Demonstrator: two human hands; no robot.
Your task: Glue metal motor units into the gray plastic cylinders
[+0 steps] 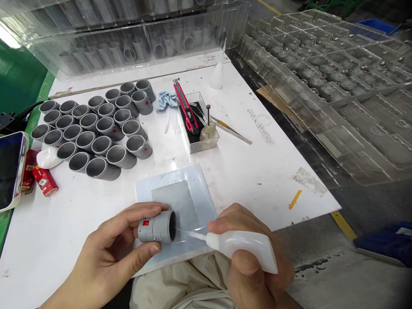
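Between the thumb and fingers of my left hand (116,251) is a grey plastic cylinder (155,227) with a small red mark, lying sideways with its open end facing right. My right hand (255,266) is wrapped round a white squeeze bottle (244,248). The bottle's thin nozzle (194,235) points left toward the cylinder's opening; whether its fine tip reaches inside I cannot tell. Both are above a pale blue sheet (204,195) with a grey square pad (177,196) on it. Several similar grey cylinders (104,145) stand upright in a group at the left.
A clear box (202,147) holds a red utility knife (185,108) and a small glass jar (209,132). Tweezers (237,134) lie beside it. Another nozzle bottle (216,75) stands behind. A phone (5,173) is at left; clear trays (348,97) are stacked at right.
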